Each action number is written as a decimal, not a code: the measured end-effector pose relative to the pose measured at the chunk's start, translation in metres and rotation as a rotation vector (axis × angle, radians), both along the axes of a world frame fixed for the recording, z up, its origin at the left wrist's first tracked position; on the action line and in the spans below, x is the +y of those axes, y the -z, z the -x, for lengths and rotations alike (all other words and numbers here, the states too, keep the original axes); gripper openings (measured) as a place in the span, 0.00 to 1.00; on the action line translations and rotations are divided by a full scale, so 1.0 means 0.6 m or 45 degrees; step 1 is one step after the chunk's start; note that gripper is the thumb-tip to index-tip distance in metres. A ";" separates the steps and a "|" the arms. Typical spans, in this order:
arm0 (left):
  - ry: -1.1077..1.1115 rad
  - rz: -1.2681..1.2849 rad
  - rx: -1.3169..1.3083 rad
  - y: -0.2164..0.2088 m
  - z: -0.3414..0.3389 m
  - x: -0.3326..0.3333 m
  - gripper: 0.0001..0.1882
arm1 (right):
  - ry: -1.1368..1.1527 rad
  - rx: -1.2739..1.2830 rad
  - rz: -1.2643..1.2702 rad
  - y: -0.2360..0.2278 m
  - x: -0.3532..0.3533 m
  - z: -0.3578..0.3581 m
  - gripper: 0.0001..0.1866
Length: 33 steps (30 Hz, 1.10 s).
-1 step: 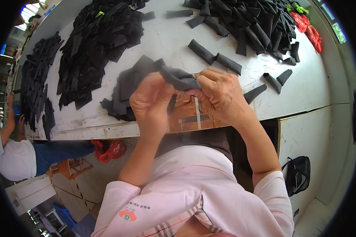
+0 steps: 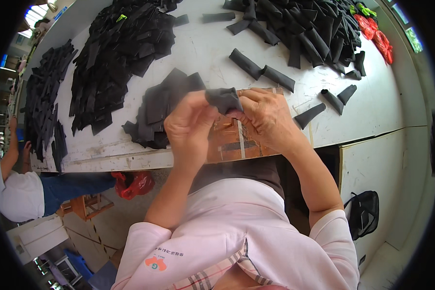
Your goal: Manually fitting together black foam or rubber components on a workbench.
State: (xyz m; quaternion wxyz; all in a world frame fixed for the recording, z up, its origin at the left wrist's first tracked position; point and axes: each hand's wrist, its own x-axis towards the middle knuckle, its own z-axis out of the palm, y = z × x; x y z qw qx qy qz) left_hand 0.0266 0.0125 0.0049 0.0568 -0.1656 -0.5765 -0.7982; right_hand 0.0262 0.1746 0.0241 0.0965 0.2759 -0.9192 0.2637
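Note:
A short dark grey fabric tube (image 2: 224, 100) is held between my two hands above the table's front edge. My left hand (image 2: 191, 121) is closed on its left end, with the fingertips partly hidden behind the cloth. On the other end my right hand (image 2: 270, 113) pinches, its fingers curled and the thumb beneath. Under my hands lies a brown, taped cardboard piece (image 2: 227, 140). Beside my left hand is a small heap of flat dark fabric pieces (image 2: 164, 101). Several loose fabric tubes (image 2: 246, 63) rest beyond and to the right of my right hand.
Large heaps of dark fabric pieces (image 2: 123, 58) cover the left of the white table (image 2: 203, 48). A pile of tubes (image 2: 314, 29) stands far right, beside red plastic bags (image 2: 383, 46). Another person (image 2: 17, 193) works at the left end. A black bag (image 2: 365, 212) hangs at lower right.
My left hand has shifted slightly right, toward my right hand. The cloth between them looks shorter and more bunched. My right hand has hardly moved.

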 end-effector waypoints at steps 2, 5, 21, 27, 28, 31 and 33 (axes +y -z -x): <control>0.060 -0.021 -0.006 0.014 0.005 0.011 0.06 | 0.077 -0.098 0.234 0.052 0.001 -0.004 0.19; 0.246 -0.341 -0.294 -0.017 0.009 0.033 0.08 | 0.078 -0.044 0.322 0.045 -0.003 -0.007 0.14; 0.329 0.933 0.095 -0.037 0.056 0.031 0.06 | -0.054 -0.369 0.774 0.093 0.008 -0.001 0.07; 0.130 0.293 0.062 -0.038 0.014 0.035 0.06 | 0.013 -0.296 0.546 0.063 0.006 -0.006 0.08; 0.155 0.150 0.076 -0.039 0.014 0.033 0.06 | 0.016 -0.356 0.489 0.056 0.008 -0.004 0.08; 0.172 -0.100 -0.018 -0.045 0.010 0.035 0.07 | 0.010 -0.359 0.398 0.032 0.010 -0.001 0.09; 0.132 -0.326 -0.009 -0.034 0.018 0.028 0.08 | 0.001 -0.304 0.366 0.018 0.011 0.003 0.10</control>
